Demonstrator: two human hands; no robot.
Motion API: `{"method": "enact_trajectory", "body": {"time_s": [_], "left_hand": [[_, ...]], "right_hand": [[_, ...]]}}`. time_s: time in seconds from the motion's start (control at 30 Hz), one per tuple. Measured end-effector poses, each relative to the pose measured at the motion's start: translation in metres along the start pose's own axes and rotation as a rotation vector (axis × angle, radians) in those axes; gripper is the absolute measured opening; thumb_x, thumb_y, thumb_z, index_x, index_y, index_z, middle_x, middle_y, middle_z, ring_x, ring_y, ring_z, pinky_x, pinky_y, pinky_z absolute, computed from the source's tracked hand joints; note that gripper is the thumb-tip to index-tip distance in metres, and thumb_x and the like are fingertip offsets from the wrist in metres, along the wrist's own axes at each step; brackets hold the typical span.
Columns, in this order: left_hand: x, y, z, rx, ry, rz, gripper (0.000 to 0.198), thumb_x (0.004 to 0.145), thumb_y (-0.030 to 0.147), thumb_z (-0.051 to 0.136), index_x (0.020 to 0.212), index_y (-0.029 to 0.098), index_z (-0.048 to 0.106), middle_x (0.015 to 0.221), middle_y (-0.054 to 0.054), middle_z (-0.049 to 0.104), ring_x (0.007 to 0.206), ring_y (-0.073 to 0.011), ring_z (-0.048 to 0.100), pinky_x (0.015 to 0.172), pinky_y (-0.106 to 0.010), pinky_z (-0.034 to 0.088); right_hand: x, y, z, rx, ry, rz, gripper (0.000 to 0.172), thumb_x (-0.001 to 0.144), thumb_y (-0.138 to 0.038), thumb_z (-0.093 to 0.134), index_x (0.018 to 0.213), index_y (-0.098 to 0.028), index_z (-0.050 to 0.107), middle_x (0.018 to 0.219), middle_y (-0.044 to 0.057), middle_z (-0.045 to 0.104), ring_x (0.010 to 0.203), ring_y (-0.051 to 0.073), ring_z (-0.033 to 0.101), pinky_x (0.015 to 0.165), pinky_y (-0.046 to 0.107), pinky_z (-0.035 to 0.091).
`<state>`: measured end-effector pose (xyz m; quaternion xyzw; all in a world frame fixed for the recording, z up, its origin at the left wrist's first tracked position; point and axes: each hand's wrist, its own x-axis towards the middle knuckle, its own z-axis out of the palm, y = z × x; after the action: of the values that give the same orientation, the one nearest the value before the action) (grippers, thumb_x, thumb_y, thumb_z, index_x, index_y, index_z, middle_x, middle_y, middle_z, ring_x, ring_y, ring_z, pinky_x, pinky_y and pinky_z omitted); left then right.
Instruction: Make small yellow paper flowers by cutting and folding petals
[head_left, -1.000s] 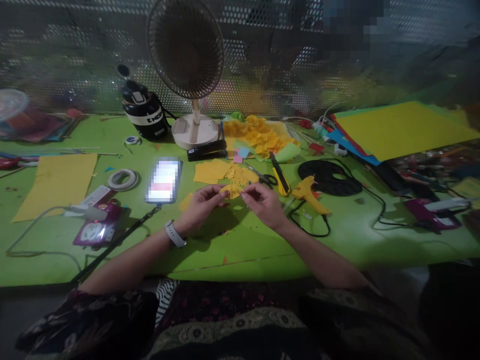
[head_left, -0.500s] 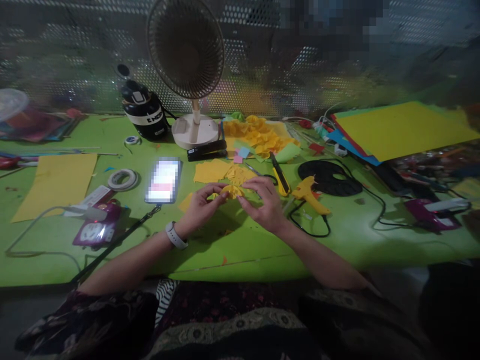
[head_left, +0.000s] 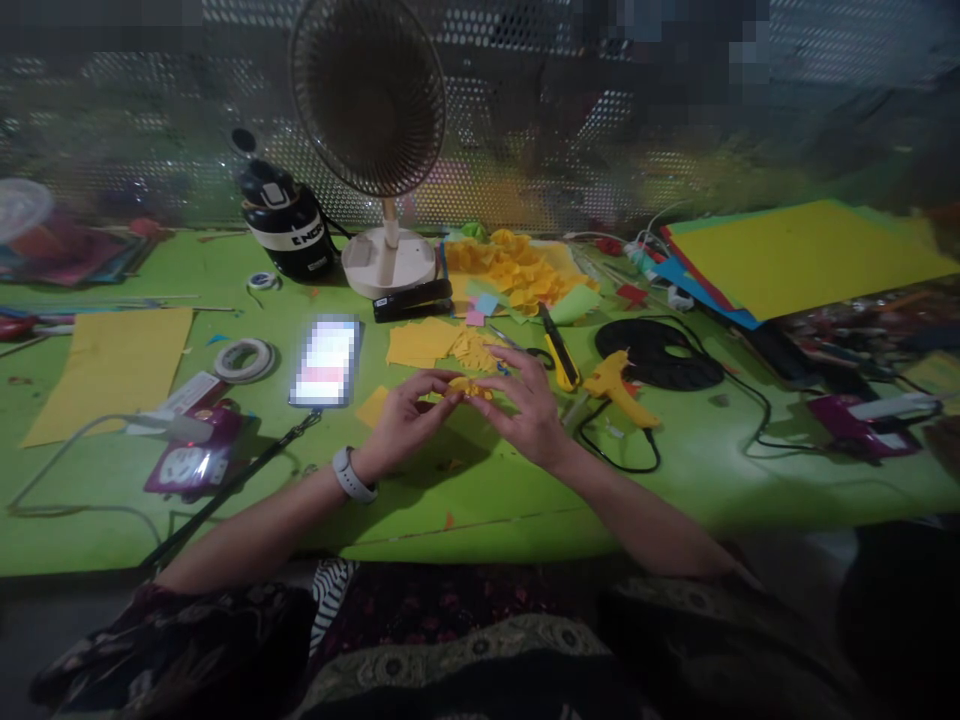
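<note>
Between my two hands is a small yellow paper flower, its ruffled petals partly covered by fingers. My left hand, with a pale watch strap on the wrist, pinches its left side between thumb and fingers. The thumb and fingers of my right hand close on the right side. Just beyond lie cut yellow paper squares and a heap of small yellow paper pieces. One more yellow square pokes out beside my left hand. Scissors rest behind my right hand, partly hidden.
Right of my hands are a yellow cutter, a yellow glue gun with its cord, and a black palette-shaped mat. Leftward lie a phone, a tape roll and a power strip. A fan stands behind.
The paper flower has tilted and looks flatter between my fingers. My right fingers have shifted slightly to the left and closer around it; my left hand has barely moved.
</note>
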<state>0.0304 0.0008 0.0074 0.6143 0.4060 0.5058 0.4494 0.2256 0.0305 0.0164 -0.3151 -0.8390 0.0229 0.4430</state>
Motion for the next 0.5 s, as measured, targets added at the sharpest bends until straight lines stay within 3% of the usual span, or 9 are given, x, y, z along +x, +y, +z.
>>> {"method": "enact_trajectory", "body": {"time_s": [0.5], "left_hand": [[-0.0026,-0.0026,0.0012,-0.081,-0.012,-0.061,0.017,0.086,0.034,0.068,0.083,0.017,0.068,0.114,-0.009,0.066,0.102,-0.0184,0.064,0.08,-0.032,0.06]], "right_hand": [[-0.001,0.0008,0.0009,0.071,0.036,-0.011,0.006,0.09,-0.023,0.066,0.093,-0.024,0.07,0.114,0.008,0.067,0.109,0.024,0.064,0.088,0.044,0.055]]}}
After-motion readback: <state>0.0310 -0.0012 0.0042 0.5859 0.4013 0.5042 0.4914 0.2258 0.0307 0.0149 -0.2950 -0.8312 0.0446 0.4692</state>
